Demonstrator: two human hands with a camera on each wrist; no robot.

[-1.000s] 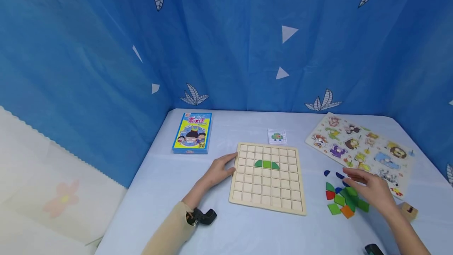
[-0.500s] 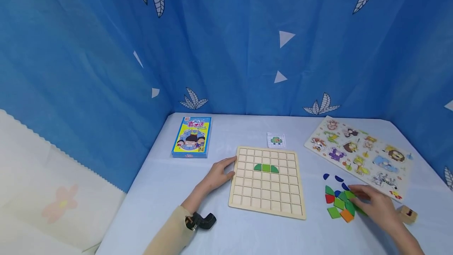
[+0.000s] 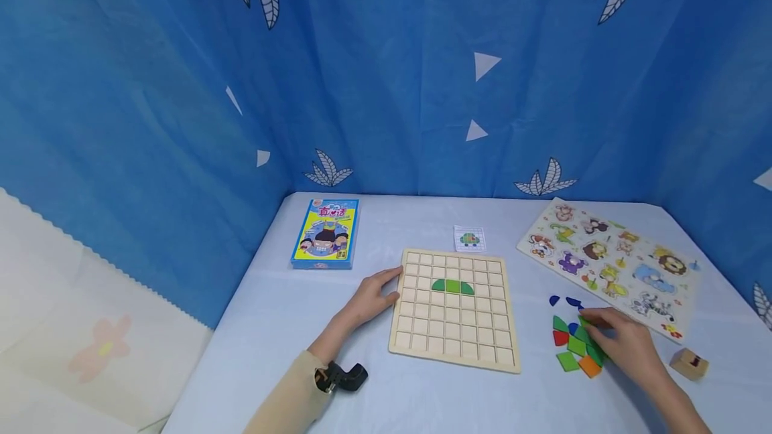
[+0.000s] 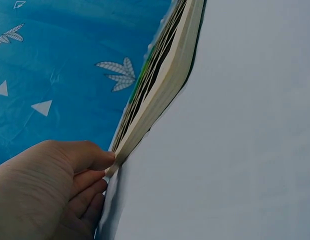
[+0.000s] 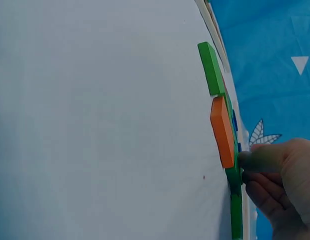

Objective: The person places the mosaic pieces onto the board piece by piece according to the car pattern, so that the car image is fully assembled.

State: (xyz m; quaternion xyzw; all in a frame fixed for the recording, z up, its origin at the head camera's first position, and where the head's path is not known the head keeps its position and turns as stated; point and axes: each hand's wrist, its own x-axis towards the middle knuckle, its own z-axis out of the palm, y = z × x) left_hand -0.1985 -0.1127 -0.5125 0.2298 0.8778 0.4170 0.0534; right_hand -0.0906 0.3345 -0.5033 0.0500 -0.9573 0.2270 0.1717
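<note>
My left hand (image 3: pixel 369 297) rests at the left edge of a wooden grid board (image 3: pixel 452 353), thumb and fingertips touching its rim. In the left wrist view the thumb meets the board's edge (image 4: pixel 160 97). Three green pieces (image 3: pixel 452 286) lie in a row on the grid. My right hand (image 3: pixel 627 343) is at the loose tiles, thumb and index finger pinching a light green tile (image 3: pixel 583 321), largely hidden by the fingers. Around it lie more green tiles, an orange tile (image 3: pixel 590 366), a red piece (image 3: pixel 560 338) and dark blue half-rounds (image 3: pixel 553 300).
Beyond the board lies a small picture card (image 3: pixel 470 238) with a green turtle-like pattern. A blue and yellow box (image 3: pixel 326 234) stands at the back left. On the right are an animal puzzle board (image 3: pixel 609 263) and a wooden block (image 3: pixel 689 364). Blue curtains border the table.
The right hand has come down to the tiles and shifted left; the light green tile and nearby blue half-rounds have moved slightly up and left. The left hand stays at the board.
</note>
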